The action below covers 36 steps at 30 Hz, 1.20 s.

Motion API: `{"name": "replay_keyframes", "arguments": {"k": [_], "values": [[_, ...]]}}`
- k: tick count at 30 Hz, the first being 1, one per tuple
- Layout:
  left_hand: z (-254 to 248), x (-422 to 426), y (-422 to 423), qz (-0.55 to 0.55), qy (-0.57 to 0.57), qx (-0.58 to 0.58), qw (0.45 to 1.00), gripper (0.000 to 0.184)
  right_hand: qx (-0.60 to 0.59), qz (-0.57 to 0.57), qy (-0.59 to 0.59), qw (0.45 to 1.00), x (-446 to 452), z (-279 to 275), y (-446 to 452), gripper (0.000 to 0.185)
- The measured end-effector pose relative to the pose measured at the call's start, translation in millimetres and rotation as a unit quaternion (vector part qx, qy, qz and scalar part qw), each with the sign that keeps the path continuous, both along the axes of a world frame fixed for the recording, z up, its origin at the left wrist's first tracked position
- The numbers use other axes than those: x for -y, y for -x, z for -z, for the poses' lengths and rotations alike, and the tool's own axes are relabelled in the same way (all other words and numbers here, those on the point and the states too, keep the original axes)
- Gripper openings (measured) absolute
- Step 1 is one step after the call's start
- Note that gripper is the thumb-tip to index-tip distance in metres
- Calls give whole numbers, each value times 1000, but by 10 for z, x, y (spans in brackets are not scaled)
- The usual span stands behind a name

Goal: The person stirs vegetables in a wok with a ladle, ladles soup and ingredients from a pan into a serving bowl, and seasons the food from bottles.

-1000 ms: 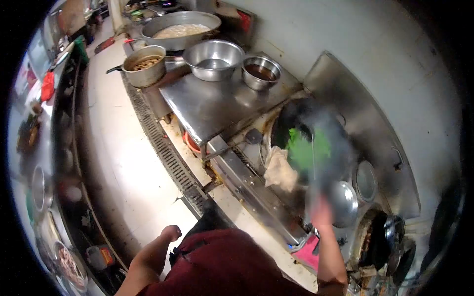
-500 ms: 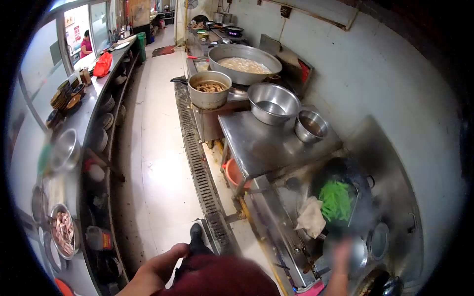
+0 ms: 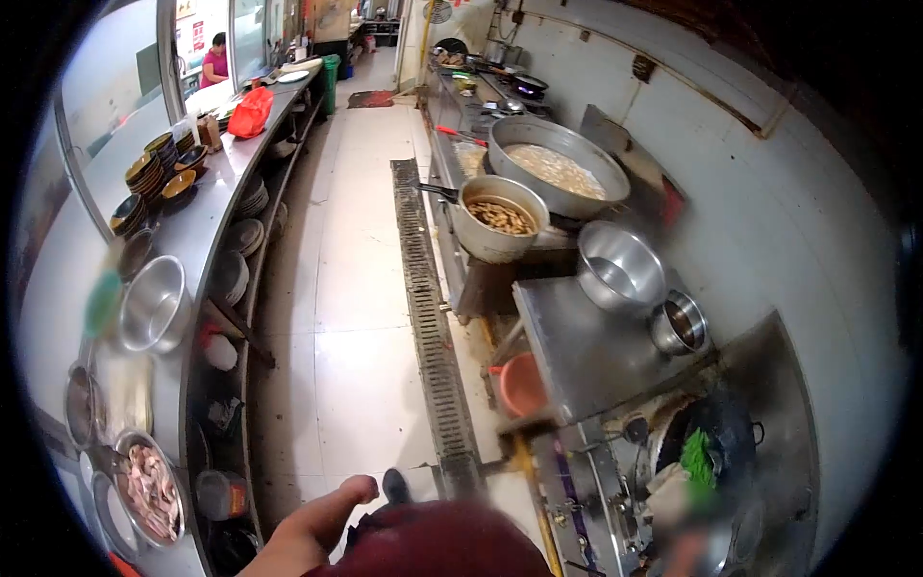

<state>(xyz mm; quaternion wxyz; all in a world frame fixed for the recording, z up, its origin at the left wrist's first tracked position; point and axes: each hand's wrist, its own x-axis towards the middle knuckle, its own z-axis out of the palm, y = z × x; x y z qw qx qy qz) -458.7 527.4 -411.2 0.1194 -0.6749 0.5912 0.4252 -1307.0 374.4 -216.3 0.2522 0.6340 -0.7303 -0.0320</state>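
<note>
My left hand hangs low at the bottom middle, beside my dark red clothing, away from the counters; its fingers are not visible. At the stove on the lower right is my right hand, smeared by blur, so its fingers and anything in them cannot be made out. Close to it is a blurred round metal vessel. Just beyond lies a pale cloth, by a dark wok. Bright green cut vegetables show over the wok, partly covered by the cloth and blur.
A steel table carries a large steel bowl and a smaller pot. Beyond stand a handled pot and a wide pan. A long counter on the left holds a basin of raw meat. A floor drain runs between.
My view has swung left, so the stove sits further right and lower. The green vegetables now show as a smaller, narrower patch. My right hand stays blurred, lower in view.
</note>
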Motion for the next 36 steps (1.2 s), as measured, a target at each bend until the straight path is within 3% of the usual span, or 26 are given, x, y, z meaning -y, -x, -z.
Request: {"name": "replay_keyframes", "arguments": {"k": [1, 2, 4, 5, 8, 10, 13, 16, 21, 23, 24, 26, 28, 29, 31, 32, 36], "values": [[24, 39, -231, -56, -30, 8, 998, 28, -44, -48, 68, 996, 114, 190, 98, 35], [-2, 37, -459, -95, -15, 3, 995, 28, -7, -16, 76, 997, 235, 46, -369, 37], [292, 28, -935, -93, -17, 19, 995, 29, 73, -43, 89, 992, 511, -328, -1883, 43], [5, 89, -1100, -136, -31, 16, 990, 29, 112, -74, 79, 988, 635, -369, -2530, 46], [-172, 228, -1521, -198, -70, 21, 977, 28, 234, -164, -30, 958, 880, -193, -4216, 47], [-112, 293, -1730, -223, -52, 1, 973, 28, 285, -179, -142, 931, 960, -433, -5342, 54], [43, 378, -1906, -269, -5, -38, 962, 30, 287, -261, -201, 900, 1272, -307, -6174, 46], [217, 449, -2090, -300, 0, -86, 950, 30, 300, -248, -250, 886, 1870, -316, -6896, 53], [334, 535, -2815, -347, -80, -45, 933, 33, 354, -349, -198, 845, 3261, -358, -8251, 44], [124, 757, -3303, -403, -124, -19, 907, 34, 380, -401, -193, 811, 3807, -577, -9041, 41], [-221, 884, -3556, -426, -145, -25, 892, 34, 402, -437, -186, 783, 4037, -703, -9434, 37], [-272, 1080, -4034, -419, -174, 7, 891, 34, 405, -465, -195, 763, 4512, -990, -10268, 35], [-486, 1418, -4440, -505, -121, 41, 854, 35, 419, -543, -236, 689, 4934, -1230, -11055, 35], [-434, 1572, -4636, -506, -85, 45, 857, 33, 419, -546, -235, 686, 5110, -1287, -11423, 35], [-497, 2102, -5010, -533, -79, 33, 842, 33, 405, -606, -274, 628, 5463, -1342, -12150, 34], [-489, 2377, -5184, -557, -77, 21, 826, 32, 403, -610, -272, 625, 5600, -1358, -12454, 34], [180, 3289, -6052, -486, -59, -49, 870, 37, 365, -646, -288, 606, 6240, -1135, -13497, 35]]}}
